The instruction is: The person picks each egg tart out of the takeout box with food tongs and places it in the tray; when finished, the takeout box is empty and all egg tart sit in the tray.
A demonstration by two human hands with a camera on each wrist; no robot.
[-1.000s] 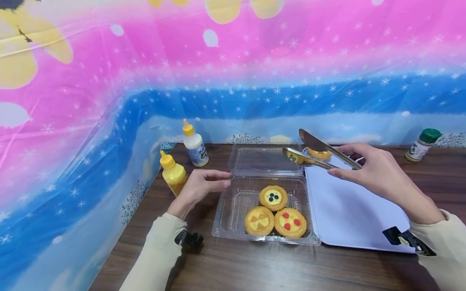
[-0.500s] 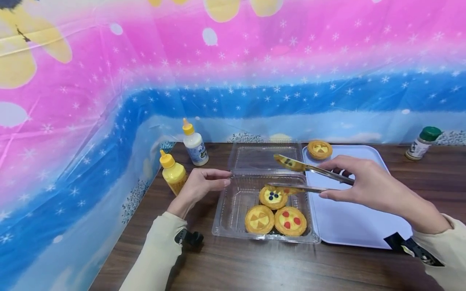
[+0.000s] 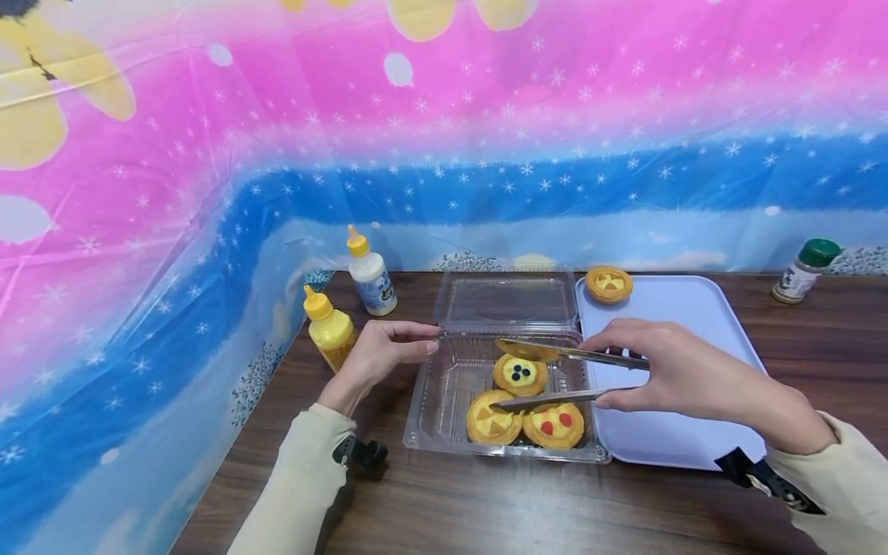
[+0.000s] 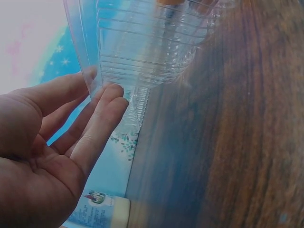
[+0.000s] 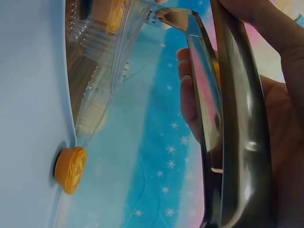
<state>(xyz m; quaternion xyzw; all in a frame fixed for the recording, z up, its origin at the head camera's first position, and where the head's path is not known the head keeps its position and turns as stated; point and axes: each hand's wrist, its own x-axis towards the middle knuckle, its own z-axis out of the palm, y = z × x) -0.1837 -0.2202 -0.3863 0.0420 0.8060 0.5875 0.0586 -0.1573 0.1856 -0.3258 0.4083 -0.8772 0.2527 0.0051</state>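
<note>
My right hand (image 3: 683, 370) grips metal tongs (image 5: 242, 123), whose arms stand apart over the clear plastic container (image 3: 433, 432). In the head view, one arm of the tongs lies behind the blueberry tart (image 3: 520, 375). Its other arm passes in front, partly hiding the strawberry tart (image 3: 558, 432) and the edge of a tart with wedge-shaped toppings (image 3: 486, 424). All three tarts sit in the container. At its left rim, my left hand (image 3: 381, 351) pinches the plastic between thumb and fingers (image 4: 102, 118). The container's lid (image 3: 506, 302) is folded back behind it.
A lilac tray (image 3: 683, 455) stands right of the container, with another tart (image 3: 609, 285) at its back left corner. Two squeeze bottles, one yellow (image 3: 331, 331) and one white (image 3: 372, 281), stand at the left. A green-capped jar (image 3: 805, 271) is at the far right.
My right hand has brought the tongs forward and down from near the tray's back to over the tarts, with the arms spread wider. My left hand has stayed at the rim.
</note>
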